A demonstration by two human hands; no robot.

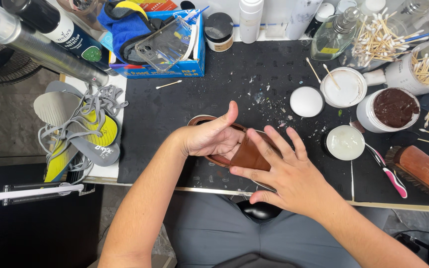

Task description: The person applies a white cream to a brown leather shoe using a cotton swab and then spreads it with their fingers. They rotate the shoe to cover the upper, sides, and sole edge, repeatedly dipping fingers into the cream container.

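Black work mat (234, 74) covers a white bench, flecked with pale crumbs and smears. Back edge is crowded: blue cardboard box (175, 67) with a clear phone case (167, 44), spray bottle (333, 32), cotton swabs in a glass (378, 37). Right side: open jar of brown paste (394, 108), 2 white lids, small tub of clear gel (345, 143), wooden brush (425, 171), pink-handled toothbrush (391, 176). Grey and yellow insoles with laces (75, 129) sit off the mat at left.

Left hand (212, 136): fingers tucked inside the brown leather sandal (247, 154), thumb raised clear, holding it from within. Right hand (286, 171): fingers spread, flat against the strap from outside.

Sandal sits mid-mat near the front edge, between both hands; tan strap smooth, darker stitched rim showing at left. Sole mostly hidden, probably facing down.
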